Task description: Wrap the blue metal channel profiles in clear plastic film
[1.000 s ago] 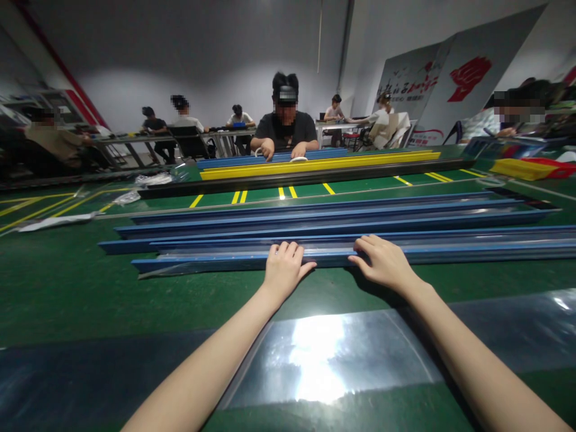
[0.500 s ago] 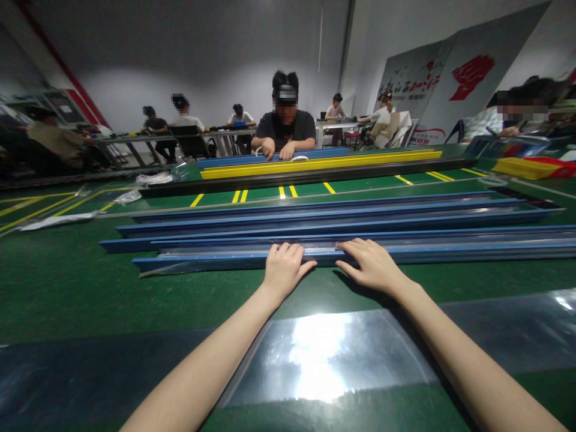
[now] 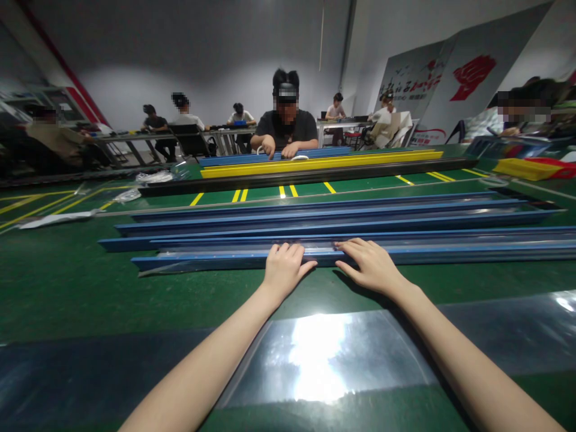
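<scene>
A long blue channel strip [image 3: 216, 262] lies across the green table in front of me, with a shiny clear film [image 3: 180, 248] showing along its inside. My left hand [image 3: 285, 270] is hooked over its near wall, fingers on the inner side and thumb stretched along the front. A short gap to the right, my right hand [image 3: 371, 264] grips the same wall, its fingertips reaching into the channel. What lies under the fingertips is hidden. Just beyond are more blue channel strips [image 3: 180, 228], side by side.
A wide clear plastic sheet [image 3: 252, 366] lies flat under my forearms. Farther off are a black strip [image 3: 180, 187], a yellow strip [image 3: 315, 167] and a co-worker [image 3: 288, 126] with hands on blue strips. Yellow and red trays [image 3: 522, 170] stand at right, crumpled plastic [image 3: 155, 177] at left.
My hands keep almost the same place on the blue channel strip. Across the table, the co-worker's hands have shifted slightly.
</scene>
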### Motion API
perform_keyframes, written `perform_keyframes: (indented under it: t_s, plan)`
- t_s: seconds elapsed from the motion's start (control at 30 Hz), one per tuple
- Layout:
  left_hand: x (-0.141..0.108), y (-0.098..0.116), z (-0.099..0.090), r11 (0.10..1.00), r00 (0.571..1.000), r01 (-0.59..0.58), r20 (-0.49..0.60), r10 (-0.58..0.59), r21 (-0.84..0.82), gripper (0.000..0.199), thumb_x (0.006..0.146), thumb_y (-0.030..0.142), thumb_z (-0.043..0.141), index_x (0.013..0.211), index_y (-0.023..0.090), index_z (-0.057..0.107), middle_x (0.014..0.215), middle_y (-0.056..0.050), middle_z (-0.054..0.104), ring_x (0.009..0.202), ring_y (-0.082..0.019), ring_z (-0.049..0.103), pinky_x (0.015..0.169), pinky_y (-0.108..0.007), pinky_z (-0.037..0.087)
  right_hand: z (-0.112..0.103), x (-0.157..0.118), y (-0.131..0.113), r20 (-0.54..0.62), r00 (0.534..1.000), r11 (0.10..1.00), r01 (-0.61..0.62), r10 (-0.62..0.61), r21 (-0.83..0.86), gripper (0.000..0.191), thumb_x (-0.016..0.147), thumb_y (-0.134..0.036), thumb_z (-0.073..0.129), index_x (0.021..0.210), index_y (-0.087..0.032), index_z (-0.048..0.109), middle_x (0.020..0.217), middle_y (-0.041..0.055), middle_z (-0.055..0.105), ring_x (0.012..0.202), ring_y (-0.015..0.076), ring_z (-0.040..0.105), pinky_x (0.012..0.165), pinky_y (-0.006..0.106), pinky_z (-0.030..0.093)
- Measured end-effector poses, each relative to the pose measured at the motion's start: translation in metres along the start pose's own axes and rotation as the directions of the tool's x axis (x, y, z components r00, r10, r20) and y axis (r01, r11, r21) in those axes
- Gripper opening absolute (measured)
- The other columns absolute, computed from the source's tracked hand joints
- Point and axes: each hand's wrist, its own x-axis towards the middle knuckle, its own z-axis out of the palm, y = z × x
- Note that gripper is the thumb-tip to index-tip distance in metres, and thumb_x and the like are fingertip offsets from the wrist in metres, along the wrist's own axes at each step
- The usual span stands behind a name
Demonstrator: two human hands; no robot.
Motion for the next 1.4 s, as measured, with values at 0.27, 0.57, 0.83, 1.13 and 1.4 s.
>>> perform_keyframes:
  t_s: [0.27, 0.57, 0.83, 1.13, 1.4]
  plan:
    - [-0.0004, 0.0003, -0.0005, 1.000, 1.000, -0.006, -0.014, 0.007, 0.028, 0.035, 0.080, 0.050, 0.048, 0.079, 0.016, 0.057, 0.076, -0.005, 0.064, 0.073, -0.020, 0.054, 0.065, -0.032, 0.029, 0.0010, -0.0007, -0.0012, 0.005, 1.000, 1.000, -0.020, 0.020, -0.012, 0.040, 0.084, -0.040, 0.040, 0.113, -0.016, 0.055, 0.115, 0.0080, 0.059, 0.103, 0.0203, 0.051, 0.082, 0.033, 0.039]
    - [-0.0006, 0.0005, 0.0009, 0.999, 1.000, -0.006, -0.020, 0.007, 0.032, 0.034, 0.080, 0.050, 0.048, 0.078, 0.016, 0.057, 0.077, -0.004, 0.064, 0.075, -0.020, 0.053, 0.065, -0.032, 0.030, 0.0012, -0.0002, -0.0006, 0.017, 1.000, 1.000, -0.021, 0.022, -0.010, 0.041, 0.084, -0.041, 0.039, 0.113, -0.016, 0.055, 0.113, 0.0081, 0.060, 0.102, 0.0206, 0.051, 0.083, 0.033, 0.039]
    - [-0.0001, -0.0005, 0.0011, 1.000, 1.000, -0.011, -0.027, 0.011, -0.009, 0.034, 0.080, 0.049, 0.049, 0.083, 0.016, 0.057, 0.091, -0.006, 0.065, 0.083, -0.020, 0.054, 0.067, -0.032, 0.032, 0.0024, 0.0003, -0.0007, 0.012, 1.000, 1.000, -0.022, 0.023, -0.022, 0.041, 0.085, -0.040, 0.038, 0.113, -0.016, 0.055, 0.113, 0.0083, 0.060, 0.102, 0.0203, 0.051, 0.082, 0.033, 0.038]
    - [-0.0001, 0.0003, 0.0011, 1.000, 1.000, -0.006, -0.028, 0.005, -0.016, 0.033, 0.080, 0.048, 0.050, 0.082, 0.016, 0.058, 0.087, -0.006, 0.065, 0.081, -0.019, 0.055, 0.067, -0.032, 0.033, 0.0031, 0.0008, -0.0007, 0.013, 0.999, 0.999, -0.029, 0.029, -0.036, 0.040, 0.086, -0.040, 0.037, 0.113, -0.016, 0.055, 0.112, 0.0082, 0.060, 0.101, 0.0202, 0.052, 0.082, 0.032, 0.038]
    - [-0.0001, 0.0003, 0.0007, 1.000, 1.000, 0.004, 0.001, -0.004, -0.007, 0.035, 0.081, 0.050, 0.047, 0.082, 0.016, 0.058, 0.086, -0.006, 0.065, 0.080, -0.020, 0.055, 0.067, -0.032, 0.032, 0.0039, 0.0001, -0.0014, 0.003, 1.000, 0.999, -0.027, 0.027, -0.044, 0.039, 0.086, -0.040, 0.037, 0.112, -0.016, 0.056, 0.112, 0.0074, 0.061, 0.102, 0.0197, 0.051, 0.082, 0.032, 0.038]
